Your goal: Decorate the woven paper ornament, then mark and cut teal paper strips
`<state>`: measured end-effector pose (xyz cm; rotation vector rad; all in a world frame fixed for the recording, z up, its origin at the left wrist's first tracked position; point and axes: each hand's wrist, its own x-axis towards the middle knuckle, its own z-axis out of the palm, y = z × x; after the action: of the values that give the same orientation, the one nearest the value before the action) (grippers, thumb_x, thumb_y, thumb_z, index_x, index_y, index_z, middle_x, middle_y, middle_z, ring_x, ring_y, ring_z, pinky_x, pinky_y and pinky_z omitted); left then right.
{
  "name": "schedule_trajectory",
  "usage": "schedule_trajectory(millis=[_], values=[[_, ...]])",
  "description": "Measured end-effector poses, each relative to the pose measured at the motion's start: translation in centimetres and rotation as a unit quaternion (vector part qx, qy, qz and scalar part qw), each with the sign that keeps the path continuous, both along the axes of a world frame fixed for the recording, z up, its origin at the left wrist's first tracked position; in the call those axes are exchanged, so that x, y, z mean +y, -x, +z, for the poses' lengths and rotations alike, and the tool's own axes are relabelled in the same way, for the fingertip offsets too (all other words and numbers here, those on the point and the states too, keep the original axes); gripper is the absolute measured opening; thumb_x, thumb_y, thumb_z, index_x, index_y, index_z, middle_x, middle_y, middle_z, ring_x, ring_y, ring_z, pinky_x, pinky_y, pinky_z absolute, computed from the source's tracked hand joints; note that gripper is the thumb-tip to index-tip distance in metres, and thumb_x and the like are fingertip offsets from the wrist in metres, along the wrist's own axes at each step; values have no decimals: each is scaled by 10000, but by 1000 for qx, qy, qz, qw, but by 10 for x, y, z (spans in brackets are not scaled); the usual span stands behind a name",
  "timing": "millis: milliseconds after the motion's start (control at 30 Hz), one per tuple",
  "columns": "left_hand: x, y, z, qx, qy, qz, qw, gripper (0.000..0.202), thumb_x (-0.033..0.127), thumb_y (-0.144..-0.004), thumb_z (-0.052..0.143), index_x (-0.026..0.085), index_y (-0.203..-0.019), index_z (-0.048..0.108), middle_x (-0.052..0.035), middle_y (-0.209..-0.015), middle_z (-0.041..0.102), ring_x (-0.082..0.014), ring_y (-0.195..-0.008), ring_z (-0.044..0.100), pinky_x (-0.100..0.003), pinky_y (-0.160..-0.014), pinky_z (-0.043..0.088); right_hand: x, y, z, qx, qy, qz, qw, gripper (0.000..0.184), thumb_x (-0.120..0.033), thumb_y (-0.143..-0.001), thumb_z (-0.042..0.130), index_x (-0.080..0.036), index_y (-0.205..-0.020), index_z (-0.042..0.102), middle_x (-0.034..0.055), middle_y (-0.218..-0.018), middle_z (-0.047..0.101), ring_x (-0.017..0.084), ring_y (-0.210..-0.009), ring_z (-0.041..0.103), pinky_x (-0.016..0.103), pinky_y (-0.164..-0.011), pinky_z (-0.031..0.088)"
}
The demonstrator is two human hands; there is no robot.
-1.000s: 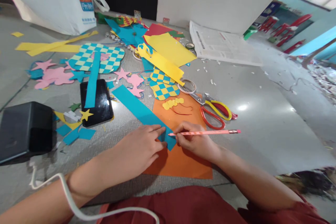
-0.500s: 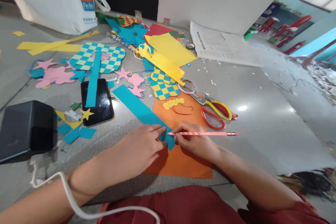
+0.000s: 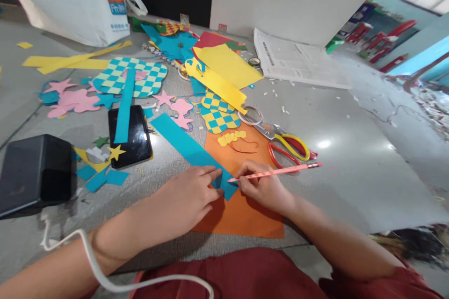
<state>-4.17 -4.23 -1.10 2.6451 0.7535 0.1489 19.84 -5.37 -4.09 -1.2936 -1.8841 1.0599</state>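
Note:
A blue paper strip [image 3: 189, 145] lies slanted, its near end over an orange sheet [image 3: 245, 219]. My left hand [image 3: 185, 196] rests on the strip's near end with fingers stretched out, pressing it flat. In my right hand [image 3: 261, 187] is a pink pencil [image 3: 280, 171], pinched near its point. The pencil's tip is at the strip, close to its near right edge. Past my right hand, red-handled scissors [image 3: 284, 156] and yellow-handled scissors [image 3: 293, 145] lie at the sheet's edge. Yellow paper cutouts [image 3: 231, 138] sit on the sheet.
A black phone [image 3: 135, 145] with another blue strip [image 3: 124, 107] across it lies left, beside a dark box-shaped device [image 3: 38, 175]. A white cable [image 3: 91, 252] crosses my left forearm. Beyond are checkered paper pieces [image 3: 220, 119], yellow paper [image 3: 231, 65], newspaper [image 3: 298, 60] and a white bag [image 3: 77, 4].
My right hand has shifted slightly right along with the pencil, whose eraser end has tilted upward and away. My left hand and the blue strip have stayed in place.

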Motion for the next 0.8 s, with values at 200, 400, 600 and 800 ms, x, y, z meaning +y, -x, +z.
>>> schedule_trajectory(millis=[200, 400, 600, 800], values=[[-1, 1, -2, 5, 0, -5, 1000, 139, 187, -959, 644, 188, -1025, 767, -169, -1334, 696, -337, -1316, 610, -527, -1078, 504, -1, 1, 1, -7, 6, 4, 1000, 130, -157, -893, 566, -218, -791, 619, -27, -639, 654, 121, -595, 616, 218, -561, 459], [-1, 0, 1, -9, 0, 5, 1000, 151, 185, -959, 621, 187, -895, 758, -162, -1327, 701, -331, -1294, 627, -507, -1067, 522, -6, 2, 3, -52, -47, 7, 998, 123, -153, -886, 583, -219, -831, 670, -9, -677, 683, 131, -610, 619, 234, -568, 446], [-1, -1, 1, 11, -17, 5, 1000, 175, 184, -957, 622, 182, -828, 741, -159, -1307, 712, -330, -1281, 637, -504, -1071, 524, -8, 5, 2, -71, -41, 16, 996, 130, -143, -890, 595, -223, -840, 685, -4, -710, 706, 130, -616, 623, 238, -574, 434], [-1, 0, 0, -3, -5, 10, 1000, 156, 167, -948, 639, 180, -833, 744, -159, -1306, 712, -327, -1293, 628, -506, -1086, 513, -7, 6, 1, -77, -45, 18, 996, 139, -133, -898, 594, -220, -840, 687, -8, -713, 702, 124, -617, 619, 239, -590, 434]])
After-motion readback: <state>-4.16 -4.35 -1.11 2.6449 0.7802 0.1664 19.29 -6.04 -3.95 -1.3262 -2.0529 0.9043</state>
